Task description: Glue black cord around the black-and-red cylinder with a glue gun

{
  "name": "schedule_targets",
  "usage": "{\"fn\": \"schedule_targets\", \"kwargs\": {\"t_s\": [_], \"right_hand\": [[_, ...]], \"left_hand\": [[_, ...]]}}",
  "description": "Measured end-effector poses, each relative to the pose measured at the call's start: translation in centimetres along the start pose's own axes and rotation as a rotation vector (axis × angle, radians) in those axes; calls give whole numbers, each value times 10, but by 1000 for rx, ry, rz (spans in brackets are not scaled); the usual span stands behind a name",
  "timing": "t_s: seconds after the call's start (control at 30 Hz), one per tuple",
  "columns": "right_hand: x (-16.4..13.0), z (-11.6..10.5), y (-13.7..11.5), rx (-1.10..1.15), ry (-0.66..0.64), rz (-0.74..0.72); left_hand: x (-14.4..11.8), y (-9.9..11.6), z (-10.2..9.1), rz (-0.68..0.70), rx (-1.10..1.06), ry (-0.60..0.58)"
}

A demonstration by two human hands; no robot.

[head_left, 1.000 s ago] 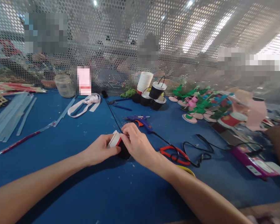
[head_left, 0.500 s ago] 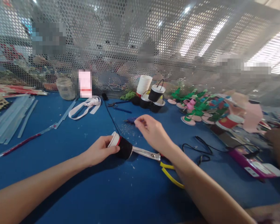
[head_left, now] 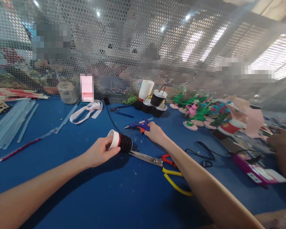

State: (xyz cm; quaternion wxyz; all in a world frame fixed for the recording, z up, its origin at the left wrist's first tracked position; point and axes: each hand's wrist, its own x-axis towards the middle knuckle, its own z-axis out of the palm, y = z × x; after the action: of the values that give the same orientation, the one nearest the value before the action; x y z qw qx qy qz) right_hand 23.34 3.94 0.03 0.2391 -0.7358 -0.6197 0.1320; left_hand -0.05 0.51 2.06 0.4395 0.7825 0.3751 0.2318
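My left hand [head_left: 100, 151] grips a white paper cup [head_left: 114, 140] by its rim, thumb outside and fingers at the mouth. Black yarn [head_left: 125, 144] is wound around most of the cup's side, with a red band showing near the rim; a strand runs back across the table. My right hand [head_left: 155, 132] is closed around the handle of a blue glue gun [head_left: 135, 124] with an orange trigger, its nozzle pointing left. Under my right forearm lies a pair of scissors [head_left: 149, 158] with red and yellow handles, blade tips beside the cup.
Behind stand stacked white cups [head_left: 146, 90] and black-wrapped cups [head_left: 158, 97]. Glue sticks [head_left: 13, 121], white ribbon [head_left: 79, 119] and a jar [head_left: 67, 92] lie left. Green craft plants [head_left: 200, 114], a purple power strip [head_left: 249, 167] and another person's hand [head_left: 280, 143] are right.
My right hand has moved from above the table onto the glue gun and taken its handle. My left hand has raised the cup slightly and turned its mouth more toward me.
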Motion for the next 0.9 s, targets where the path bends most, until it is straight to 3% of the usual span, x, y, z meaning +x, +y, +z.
{"fn": "schedule_targets", "kwargs": {"t_s": [0.13,0.3,0.43,0.57,0.9], "right_hand": [[-17,-16,-11,207,-10,-29],[-51,-33,-26,617,-257,-37],[-68,-40,-35,597,-266,-64],[-76,-46,-41,570,-359,-87],[-83,-38,-40,399,-386,61]], "left_hand": [[4,-4,-6,-53,-149,-21],[6,-8,-5,-109,-381,-138],[4,-5,-3,-150,-448,-169],[3,-3,-3,-181,-457,-141],[3,-13,0,-148,-506,-151]]}}
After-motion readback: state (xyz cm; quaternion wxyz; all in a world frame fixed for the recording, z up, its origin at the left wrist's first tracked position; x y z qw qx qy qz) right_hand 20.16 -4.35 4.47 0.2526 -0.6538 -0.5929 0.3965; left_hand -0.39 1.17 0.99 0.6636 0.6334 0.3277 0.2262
